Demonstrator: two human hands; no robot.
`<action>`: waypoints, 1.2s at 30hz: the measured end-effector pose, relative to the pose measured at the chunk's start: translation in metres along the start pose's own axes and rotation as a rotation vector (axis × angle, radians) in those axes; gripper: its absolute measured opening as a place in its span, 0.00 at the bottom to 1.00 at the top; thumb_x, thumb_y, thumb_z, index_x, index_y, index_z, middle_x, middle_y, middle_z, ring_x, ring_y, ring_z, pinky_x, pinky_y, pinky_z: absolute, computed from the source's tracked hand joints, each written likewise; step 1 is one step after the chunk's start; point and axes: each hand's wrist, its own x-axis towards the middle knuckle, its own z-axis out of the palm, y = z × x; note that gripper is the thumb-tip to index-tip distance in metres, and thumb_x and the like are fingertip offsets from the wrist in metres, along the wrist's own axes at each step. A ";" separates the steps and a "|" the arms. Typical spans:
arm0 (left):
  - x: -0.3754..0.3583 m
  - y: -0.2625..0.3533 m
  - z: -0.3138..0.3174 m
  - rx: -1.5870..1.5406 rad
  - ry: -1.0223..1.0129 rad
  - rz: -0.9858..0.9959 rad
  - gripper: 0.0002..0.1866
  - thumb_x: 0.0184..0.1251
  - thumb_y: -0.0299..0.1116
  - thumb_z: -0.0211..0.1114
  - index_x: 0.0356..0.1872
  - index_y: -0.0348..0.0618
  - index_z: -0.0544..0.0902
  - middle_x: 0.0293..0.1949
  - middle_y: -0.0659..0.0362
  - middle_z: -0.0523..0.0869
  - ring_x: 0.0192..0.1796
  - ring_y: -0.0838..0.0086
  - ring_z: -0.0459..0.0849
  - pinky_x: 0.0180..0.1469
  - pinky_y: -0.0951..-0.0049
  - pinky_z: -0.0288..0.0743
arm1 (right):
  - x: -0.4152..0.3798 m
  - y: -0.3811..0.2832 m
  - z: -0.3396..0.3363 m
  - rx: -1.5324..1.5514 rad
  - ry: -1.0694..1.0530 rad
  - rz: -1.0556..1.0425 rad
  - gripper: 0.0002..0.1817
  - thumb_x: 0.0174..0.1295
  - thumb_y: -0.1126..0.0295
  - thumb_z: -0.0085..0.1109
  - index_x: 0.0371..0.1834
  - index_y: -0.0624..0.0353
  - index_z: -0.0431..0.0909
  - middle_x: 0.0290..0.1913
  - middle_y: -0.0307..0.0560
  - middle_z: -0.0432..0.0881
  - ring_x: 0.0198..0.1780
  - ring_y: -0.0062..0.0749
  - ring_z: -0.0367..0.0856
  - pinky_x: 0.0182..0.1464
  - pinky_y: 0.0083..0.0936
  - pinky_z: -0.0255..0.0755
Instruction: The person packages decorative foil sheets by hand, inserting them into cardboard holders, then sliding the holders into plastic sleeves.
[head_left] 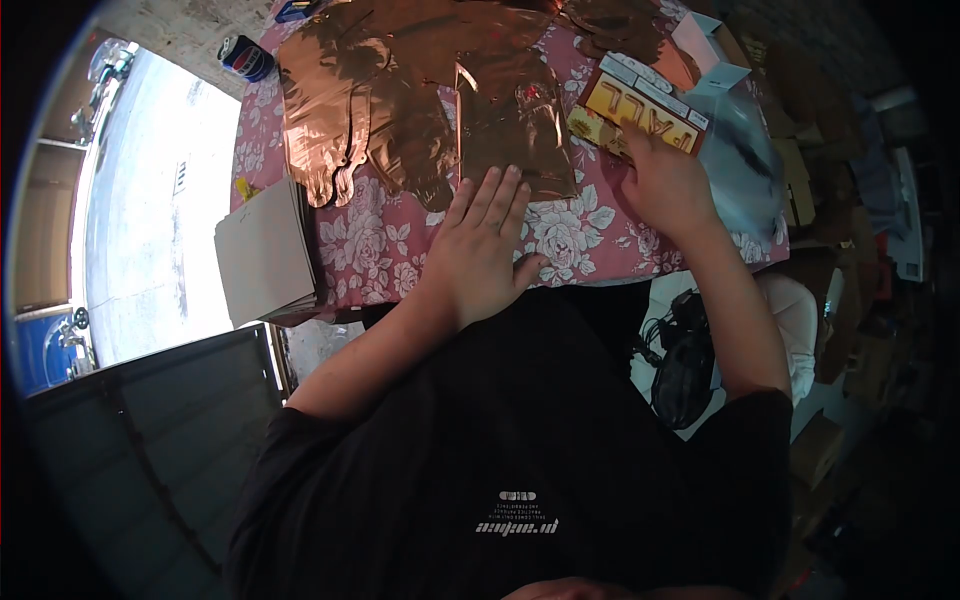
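My left hand (482,238) lies flat with its fingers stretched out, fingertips on the lower edge of a folded copper-coloured foil piece (515,135). To its left, more shiny copper foil pieces (405,130) are spread out in layers. My right hand (665,185) grips the lower edge of a yellow and red printed card (640,100) with large letters, index finger on its face. The other fingers of that hand are partly hidden. Beneath everything is a pink floral tablecloth (355,245).
A stack of grey cardboard sheets (265,250) rests at the table's left edge. A dark blue can (246,59) stands farther back. At the right are clear plastic bags (740,160) and an open white box (710,50). A black cabled item (685,370) lies below the table edge.
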 end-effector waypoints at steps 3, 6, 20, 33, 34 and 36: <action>0.000 -0.001 0.001 0.008 0.011 0.012 0.46 0.81 0.59 0.64 0.85 0.30 0.67 0.88 0.40 0.66 0.91 0.50 0.60 0.92 0.45 0.47 | -0.003 0.001 -0.005 -0.117 0.047 -0.058 0.30 0.68 0.67 0.65 0.74 0.58 0.80 0.55 0.60 0.93 0.52 0.57 0.93 0.56 0.48 0.87; -0.001 -0.001 0.000 0.015 0.007 0.009 0.46 0.81 0.60 0.63 0.85 0.30 0.67 0.88 0.40 0.66 0.92 0.49 0.59 0.92 0.45 0.47 | -0.007 -0.010 -0.043 -0.142 0.142 0.035 0.23 0.67 0.71 0.63 0.66 0.57 0.87 0.52 0.55 0.94 0.49 0.54 0.94 0.53 0.47 0.87; 0.001 -0.004 0.001 -0.169 0.095 0.073 0.27 0.73 0.54 0.68 0.51 0.36 0.92 0.44 0.47 0.95 0.52 0.53 0.94 0.66 0.50 0.81 | -0.055 -0.136 -0.043 0.152 0.175 -0.361 0.15 0.61 0.73 0.69 0.52 0.58 0.88 0.61 0.45 0.92 0.60 0.41 0.87 0.59 0.34 0.86; -0.008 -0.003 0.005 -0.148 0.035 0.011 0.21 0.72 0.53 0.70 0.34 0.43 0.92 0.32 0.53 0.93 0.39 0.55 0.95 0.47 0.52 0.87 | -0.012 -0.128 -0.037 0.425 -0.304 -0.373 0.23 0.69 0.69 0.71 0.65 0.64 0.79 0.80 0.63 0.78 0.83 0.65 0.71 0.85 0.51 0.67; -0.011 -0.002 0.004 -0.098 0.048 0.026 0.20 0.72 0.52 0.70 0.35 0.44 0.93 0.32 0.54 0.93 0.39 0.55 0.95 0.47 0.52 0.87 | -0.008 -0.125 -0.036 0.426 -0.306 -0.372 0.23 0.69 0.69 0.71 0.65 0.64 0.79 0.80 0.63 0.78 0.83 0.65 0.71 0.85 0.51 0.67; -0.011 0.000 0.003 -0.047 0.063 0.039 0.20 0.72 0.52 0.70 0.37 0.44 0.93 0.32 0.55 0.94 0.39 0.55 0.95 0.48 0.52 0.87 | 0.006 -0.114 -0.032 0.503 -0.196 -0.486 0.28 0.67 0.65 0.75 0.69 0.63 0.82 0.80 0.61 0.78 0.85 0.61 0.70 0.84 0.50 0.68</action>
